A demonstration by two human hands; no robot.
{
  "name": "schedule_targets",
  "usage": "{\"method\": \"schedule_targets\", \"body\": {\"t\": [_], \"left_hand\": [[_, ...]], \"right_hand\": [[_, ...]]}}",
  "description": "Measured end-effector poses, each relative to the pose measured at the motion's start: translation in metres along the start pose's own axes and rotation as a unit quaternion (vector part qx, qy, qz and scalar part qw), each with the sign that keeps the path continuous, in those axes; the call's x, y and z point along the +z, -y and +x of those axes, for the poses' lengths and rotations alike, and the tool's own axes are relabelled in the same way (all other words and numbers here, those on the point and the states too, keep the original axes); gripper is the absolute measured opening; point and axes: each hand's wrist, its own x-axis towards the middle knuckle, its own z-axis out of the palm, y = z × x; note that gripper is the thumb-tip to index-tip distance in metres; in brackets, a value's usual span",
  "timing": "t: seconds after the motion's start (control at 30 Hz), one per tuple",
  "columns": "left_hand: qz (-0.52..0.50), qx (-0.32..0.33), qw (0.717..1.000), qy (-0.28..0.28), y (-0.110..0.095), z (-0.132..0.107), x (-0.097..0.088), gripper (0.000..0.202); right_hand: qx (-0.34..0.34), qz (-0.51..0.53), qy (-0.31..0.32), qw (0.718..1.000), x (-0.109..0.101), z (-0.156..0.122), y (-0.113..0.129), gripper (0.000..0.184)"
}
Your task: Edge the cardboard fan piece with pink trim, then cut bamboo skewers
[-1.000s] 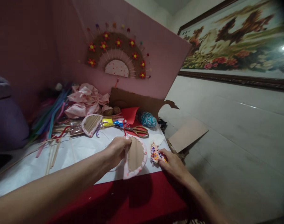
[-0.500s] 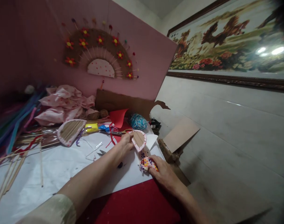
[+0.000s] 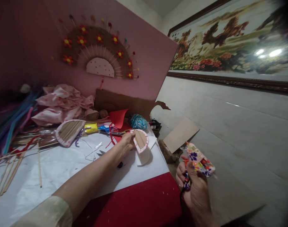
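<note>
While the left hand (image 3: 127, 142) pinches one cardboard half-round (image 3: 141, 140), the right hand (image 3: 196, 186) clasps one floral bundle (image 3: 194, 155).

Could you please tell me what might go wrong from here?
The right hand holds the flower-patterned object seemingly past the edge of the table, so a slip might drop it.

The left forearm crosses over the black-handled scissors, blades showing beside it; lowering the arm might catch them.

Painting (image 3: 217, 44) cut off, coloured strips (image 3: 18, 118) blurred, flowered cloth (image 3: 196, 154) partly hidden by right hand (image 3: 195, 184)
</note>
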Motion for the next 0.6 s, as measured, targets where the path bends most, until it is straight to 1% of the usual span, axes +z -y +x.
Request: {"method": "schedule_targets", "body": {"t": [0.07, 0.13, 0.2, 0.23, 0.33, 0.37, 0.43, 0.5, 0.53, 0.6], "left_hand": [[0.051, 0.015, 0.999, -0.006, -0.007, -0.01, 0.004, 0.03], [0.102, 0.035, 0.994, -0.008, -0.015, -0.023, 0.007, 0.021], [0.145, 0.055, 0.988, 0.002, -0.023, -0.039, 0.005, 0.012], [0.163, 0.065, 0.984, 0.008, -0.027, -0.048, 0.003, 0.011], [0.203, 0.092, 0.975, 0.014, -0.035, -0.082, -0.013, 0.014], [0.215, 0.096, 0.972, 0.014, -0.036, -0.095, -0.02, 0.016], [0.237, 0.103, 0.966, 0.01, -0.039, -0.121, -0.034, 0.021], [0.298, 0.107, 0.949, 0.003, -0.04, -0.147, -0.047, 0.024], [0.313, 0.116, 0.943, -0.005, -0.04, -0.158, -0.053, 0.024], [0.335, 0.128, 0.933, -0.002, -0.04, -0.178, -0.062, 0.025]], "right_hand": [[0.042, -0.018, 0.03, 0.999, 0.007, -0.008, 0.0, 0.034], [0.069, -0.03, 0.058, 0.995, 0.016, -0.015, -0.001, 0.036], [0.076, -0.039, 0.082, 0.993, 0.025, -0.021, -0.002, 0.038], [0.077, -0.05, 0.095, 0.991, 0.029, -0.023, -0.002, 0.039], [0.094, -0.124, 0.159, 0.975, 0.041, -0.031, -0.003, 0.046], [0.103, -0.164, 0.18, 0.964, 0.044, -0.034, -0.004, 0.05], [0.107, -0.242, 0.204, 0.943, 0.051, -0.04, -0.007, 0.054], [0.091, -0.292, 0.212, 0.928, 0.06, -0.044, -0.011, 0.052], [0.08, -0.302, 0.222, 0.924, 0.066, -0.046, -0.013, 0.049], [0.064, -0.295, 0.259, 0.918, 0.079, -0.048, -0.017, 0.043]]}}
